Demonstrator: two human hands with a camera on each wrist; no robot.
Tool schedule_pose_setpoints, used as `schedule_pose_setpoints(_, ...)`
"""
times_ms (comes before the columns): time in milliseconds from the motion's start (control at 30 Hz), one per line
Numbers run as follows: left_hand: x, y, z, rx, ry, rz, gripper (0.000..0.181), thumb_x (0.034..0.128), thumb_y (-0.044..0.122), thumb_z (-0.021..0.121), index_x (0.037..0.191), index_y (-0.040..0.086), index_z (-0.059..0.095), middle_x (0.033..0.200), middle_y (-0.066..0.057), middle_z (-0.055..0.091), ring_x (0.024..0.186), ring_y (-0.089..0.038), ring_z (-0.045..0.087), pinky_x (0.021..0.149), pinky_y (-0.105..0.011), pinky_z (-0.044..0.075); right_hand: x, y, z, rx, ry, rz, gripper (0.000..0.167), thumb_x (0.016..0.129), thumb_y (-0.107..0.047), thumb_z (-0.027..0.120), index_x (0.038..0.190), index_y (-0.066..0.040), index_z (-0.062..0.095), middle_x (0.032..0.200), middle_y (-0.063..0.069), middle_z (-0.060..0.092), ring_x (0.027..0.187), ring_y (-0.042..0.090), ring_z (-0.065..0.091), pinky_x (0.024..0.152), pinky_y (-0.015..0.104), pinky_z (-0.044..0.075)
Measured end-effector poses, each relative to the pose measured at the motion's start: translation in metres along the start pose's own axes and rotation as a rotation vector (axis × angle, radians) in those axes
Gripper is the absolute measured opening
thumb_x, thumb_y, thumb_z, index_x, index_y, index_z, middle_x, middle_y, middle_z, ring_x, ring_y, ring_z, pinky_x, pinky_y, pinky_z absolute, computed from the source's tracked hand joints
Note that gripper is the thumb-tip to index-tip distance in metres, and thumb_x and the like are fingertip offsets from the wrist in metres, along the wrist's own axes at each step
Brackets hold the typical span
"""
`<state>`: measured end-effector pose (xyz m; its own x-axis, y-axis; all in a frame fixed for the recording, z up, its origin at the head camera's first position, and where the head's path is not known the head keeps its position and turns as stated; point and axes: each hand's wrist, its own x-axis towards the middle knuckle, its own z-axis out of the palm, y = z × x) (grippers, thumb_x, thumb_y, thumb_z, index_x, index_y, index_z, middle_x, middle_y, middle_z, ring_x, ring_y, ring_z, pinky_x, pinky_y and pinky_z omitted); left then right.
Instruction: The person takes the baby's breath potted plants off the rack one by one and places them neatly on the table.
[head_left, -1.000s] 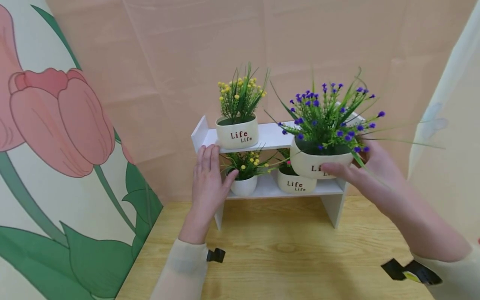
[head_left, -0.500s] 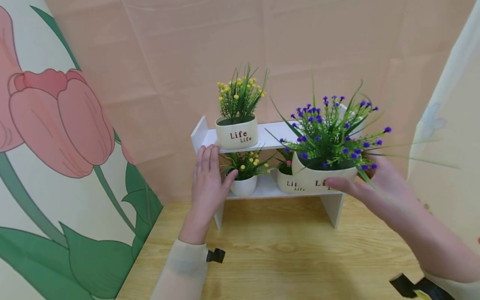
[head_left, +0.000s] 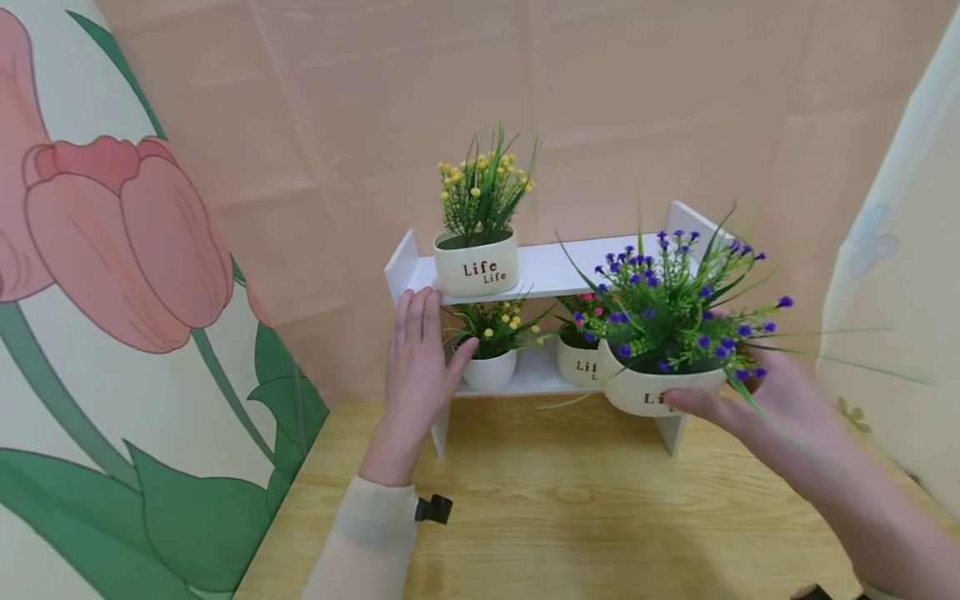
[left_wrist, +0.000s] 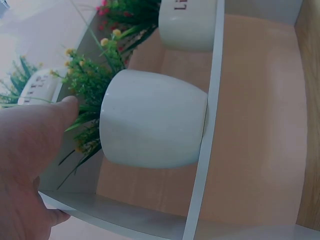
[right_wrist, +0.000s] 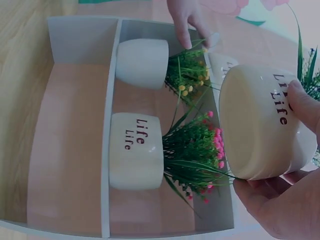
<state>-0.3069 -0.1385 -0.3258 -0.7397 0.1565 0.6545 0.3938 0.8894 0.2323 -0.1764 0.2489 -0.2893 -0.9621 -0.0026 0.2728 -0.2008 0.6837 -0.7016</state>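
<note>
My right hand point(head_left: 757, 392) holds an oval cream pot point(right_wrist: 272, 125) of purple flowers point(head_left: 675, 308) in the air, in front of the white shelf's right end. Its thumb presses the lettered front. My left hand point(head_left: 423, 358) lies with straight fingers against the left end of the white shelf point(head_left: 562, 265). On the top board stands a cream pot of yellow flowers point(head_left: 477, 265). Below it are a white pot with yellow flowers point(left_wrist: 152, 120), near my left thumb, and a cream pot with pink flowers point(right_wrist: 136, 150). The held pot partly hides this last one in the head view.
The shelf stands on a wood-grain table point(head_left: 555, 500) against a pinkish backdrop point(head_left: 360, 125). A panel with painted tulips point(head_left: 127, 242) rises at the left. A pale curtain-like sheet point(head_left: 900, 292) hangs at the right.
My right hand has lowered the pot of purple flowers and brought it slightly right, from top-board height to the lower board. My left hand has stayed at the shelf's left end.
</note>
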Motion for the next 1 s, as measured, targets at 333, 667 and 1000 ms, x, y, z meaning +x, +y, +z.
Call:
schedule_pose_setpoints(333, 0.0, 0.0, 0.0, -0.006, 0.003, -0.007, 0.091, 0.107, 0.047, 0.072, 0.172, 0.009, 0.022, 0.176, -0.011, 0.023, 0.169, -0.032, 0.006, 0.135, -0.054, 0.018, -0.006, 0.014, 0.002, 0.004, -0.005, 0.022, 0.109, 0.096, -0.055, 0.084, 0.178, -0.038, 0.014, 0.168, 0.034, 0.039, 0.146, 0.069, 0.037, 0.1, 0.086, 0.036)
schedule_pose_setpoints(667, 0.0, 0.001, 0.0, 0.005, 0.001, -0.011, 0.09, 0.1072, 0.047, 0.072, 0.172, 0.008, 0.023, 0.176, -0.011, 0.024, 0.169, -0.03, 0.005, 0.135, -0.052, 0.016, -0.011, 0.034, 0.002, 0.06, -0.003, 0.031, 0.107, 0.098, -0.048, 0.084, 0.178, -0.035, 0.015, 0.172, 0.032, 0.032, 0.15, 0.069, 0.03, 0.104, 0.09, 0.029)
schedule_pose_setpoints(1000, 0.0, 0.0, 0.001, 0.009, 0.01, -0.002, 0.089, 0.1068, 0.044, 0.073, 0.171, 0.008, 0.024, 0.175, -0.01, 0.025, 0.169, -0.031, 0.006, 0.135, -0.052, 0.019, -0.017, 0.062, 0.003, 0.051, -0.012, 0.032, 0.088, 0.103, -0.043, 0.08, 0.175, -0.034, 0.031, 0.175, 0.018, 0.037, 0.152, 0.057, 0.035, 0.116, 0.065, 0.04)
